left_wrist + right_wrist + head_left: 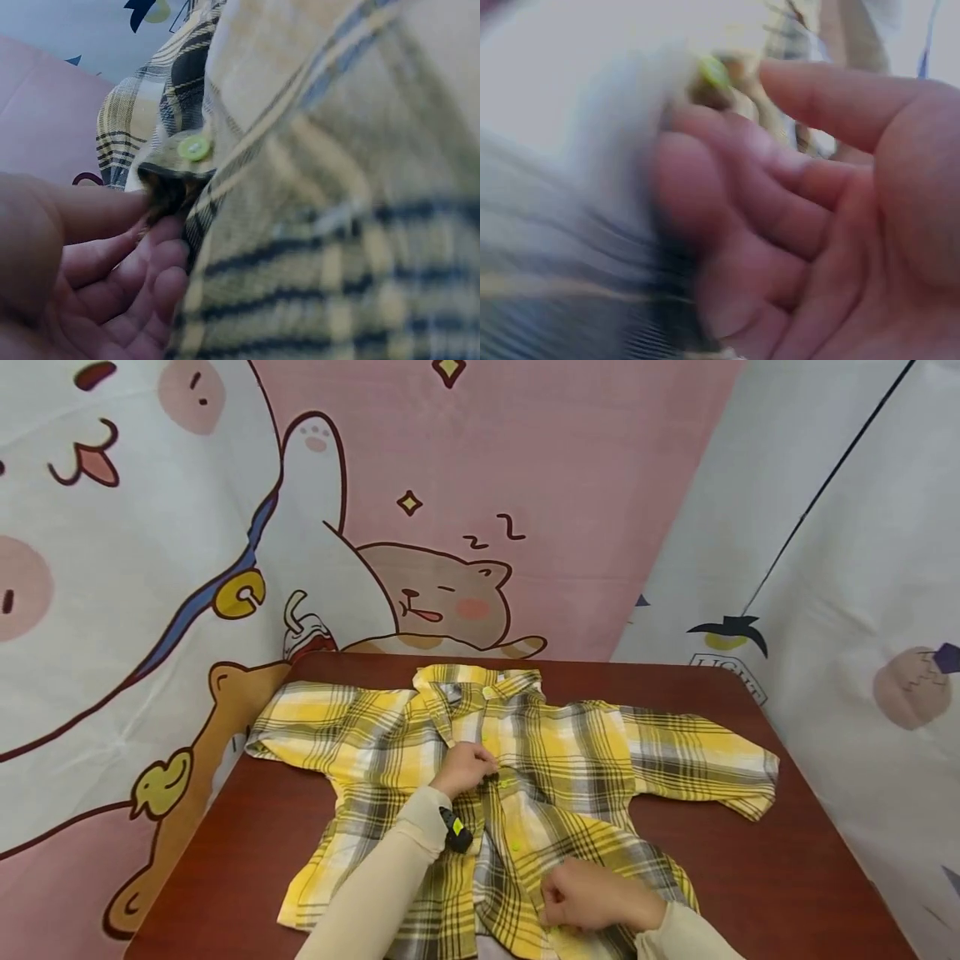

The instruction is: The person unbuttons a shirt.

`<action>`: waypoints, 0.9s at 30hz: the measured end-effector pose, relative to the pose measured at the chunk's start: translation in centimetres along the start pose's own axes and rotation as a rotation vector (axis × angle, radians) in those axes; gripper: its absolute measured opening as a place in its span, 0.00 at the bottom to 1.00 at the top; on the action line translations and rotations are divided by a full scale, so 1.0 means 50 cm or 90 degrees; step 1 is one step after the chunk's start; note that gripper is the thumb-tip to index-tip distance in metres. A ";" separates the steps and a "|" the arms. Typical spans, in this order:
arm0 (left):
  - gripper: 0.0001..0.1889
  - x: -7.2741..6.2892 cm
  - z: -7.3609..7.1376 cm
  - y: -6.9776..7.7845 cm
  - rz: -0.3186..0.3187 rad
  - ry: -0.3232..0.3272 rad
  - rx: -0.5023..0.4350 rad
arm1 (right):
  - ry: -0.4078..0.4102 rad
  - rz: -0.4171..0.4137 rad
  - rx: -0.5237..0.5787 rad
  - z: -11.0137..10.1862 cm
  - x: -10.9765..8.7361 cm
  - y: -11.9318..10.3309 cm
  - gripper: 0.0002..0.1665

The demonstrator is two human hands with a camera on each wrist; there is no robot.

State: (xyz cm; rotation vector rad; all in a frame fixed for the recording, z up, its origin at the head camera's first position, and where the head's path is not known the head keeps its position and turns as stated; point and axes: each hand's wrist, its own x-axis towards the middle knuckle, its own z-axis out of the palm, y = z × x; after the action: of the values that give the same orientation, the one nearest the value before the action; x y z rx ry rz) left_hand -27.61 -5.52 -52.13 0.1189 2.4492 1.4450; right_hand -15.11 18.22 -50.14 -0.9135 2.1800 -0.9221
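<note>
A yellow, white and grey plaid shirt (585,752) lies front up, collar at the far side and sleeves spread. My left hand (463,768) is at the middle of its button front. In the left wrist view, thumb and fingers (169,255) pinch the fabric edge just beside a light green button (193,148). My right hand (588,893), blurred, is over the lower right front panel. Its fingers are loosely bent and the thumb stands apart in the right wrist view, with no fabric visibly held. Another green button (714,71) shows beyond those fingertips.
The shirt lies on a dark reddish-brown table (787,877). Cartoon-printed cloth (585,510) hangs behind the table and along both sides. A black band with a small device (456,831) is on the left wrist.
</note>
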 end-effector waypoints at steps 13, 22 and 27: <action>0.10 -0.018 -0.095 -0.082 0.166 0.317 0.285 | 0.355 0.101 -0.314 -0.137 0.069 0.134 0.30; 0.43 -0.022 -0.137 -0.095 0.043 0.027 0.420 | 0.270 0.160 -0.386 -0.169 0.094 0.196 0.43; 0.44 -0.001 -0.137 -0.097 0.031 0.008 0.433 | 0.251 0.208 -0.373 -0.186 0.109 0.214 0.45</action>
State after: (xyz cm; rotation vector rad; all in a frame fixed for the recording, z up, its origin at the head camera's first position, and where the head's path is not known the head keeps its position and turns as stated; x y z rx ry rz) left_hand -29.20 -13.68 -53.24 0.3104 2.8534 0.5686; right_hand -28.89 23.01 -54.35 -0.6165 2.9098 -0.3162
